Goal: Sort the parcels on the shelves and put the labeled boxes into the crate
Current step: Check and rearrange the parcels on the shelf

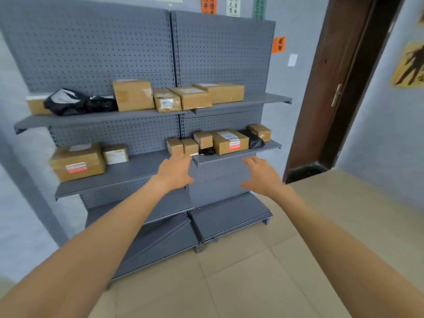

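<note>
Both bare forearms reach forward over the tiled floor (252, 271). The left hand (175, 172) is released, its fingers (183, 158) straight and holding nothing. The fingertips are at the front edge of the right middle shelf (229, 158), just below two small plain boxes (174, 145); I cannot tell if they touch them. The right hand (261, 177) is also released, with the fingers spread, and it hangs a little below the same shelf edge, apart from it.

On this shelf, behind the small boxes, stands a box with a red and white label (230, 142), and beside it, to the right, lies a dark bag (253, 138). On the left middle shelf (128, 173) there is a large labeled box (76, 162), and near it a small box with a white label (115, 154).

Higher up, the upper shelf (91, 119) carries a row of cardboard parcels (191, 97) and a black plastic bag (78, 102) near its left end. Behind all is the grey perforated back panel (218, 53). To the right stands a dark brown door (332, 99).
</note>
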`<state>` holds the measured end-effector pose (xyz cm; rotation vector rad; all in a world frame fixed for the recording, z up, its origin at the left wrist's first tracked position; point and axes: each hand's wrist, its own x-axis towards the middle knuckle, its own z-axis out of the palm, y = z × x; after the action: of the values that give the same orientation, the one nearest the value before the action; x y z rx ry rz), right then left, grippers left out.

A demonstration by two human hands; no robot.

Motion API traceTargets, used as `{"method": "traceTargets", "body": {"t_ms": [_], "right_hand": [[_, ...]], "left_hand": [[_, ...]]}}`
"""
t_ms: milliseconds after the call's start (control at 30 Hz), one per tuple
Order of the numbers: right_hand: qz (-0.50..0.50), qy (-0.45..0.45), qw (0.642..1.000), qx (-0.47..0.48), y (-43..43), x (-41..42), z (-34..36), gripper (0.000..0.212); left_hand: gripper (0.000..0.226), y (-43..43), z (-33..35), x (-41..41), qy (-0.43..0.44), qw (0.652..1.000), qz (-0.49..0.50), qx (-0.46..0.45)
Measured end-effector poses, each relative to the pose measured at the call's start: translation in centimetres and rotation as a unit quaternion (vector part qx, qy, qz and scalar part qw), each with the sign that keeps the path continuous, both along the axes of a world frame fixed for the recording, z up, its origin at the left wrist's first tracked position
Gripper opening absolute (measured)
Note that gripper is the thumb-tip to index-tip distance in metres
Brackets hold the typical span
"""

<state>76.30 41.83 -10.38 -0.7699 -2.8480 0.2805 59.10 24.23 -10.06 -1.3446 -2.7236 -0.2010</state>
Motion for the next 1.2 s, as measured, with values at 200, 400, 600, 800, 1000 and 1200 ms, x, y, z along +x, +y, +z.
{"method": "traceTargets", "body": {"t_ms": [200, 400, 600, 800, 1000, 1200], "right_hand": [[0.093, -0.028, 0.995, 0.028, 2.8, -9.8, -0.9, 0.079], [0.171, -0.033, 0.983, 0.056, 3.5, -19.3, -1.2, 0.072], [0.243, -0.073, 0.967, 0.029, 0.6, -29.3, -3.2, 0.081], [0.261, -0.09, 0.961, -0.02, -2.0, -40.8, -7.5, 0.087], [0.202, -0.079, 0.964, -0.151, -3.5, -54.0, -12.8, 0.082], [0.131, -0.087, 0.95, -0.271, -4.2, -63.6, -18.1, 0.078]], "left_hand": [[0.06, -0.9, -1.1, -7.1, 0.019, 0.994, 0.099, -0.039], [0.056, -3.0, -2.1, -13.0, 0.022, 0.981, 0.188, -0.044], [0.056, -7.1, -3.9, -19.4, -0.02, 0.962, 0.27, -0.045], [0.068, -9.9, -8.5, -29.9, -0.089, 0.949, 0.303, -0.006], [0.069, -9.6, -15.1, -43.0, -0.22, 0.926, 0.303, 0.045], [0.073, -7.2, -20.0, -53.0, -0.321, 0.887, 0.314, 0.107]]}}
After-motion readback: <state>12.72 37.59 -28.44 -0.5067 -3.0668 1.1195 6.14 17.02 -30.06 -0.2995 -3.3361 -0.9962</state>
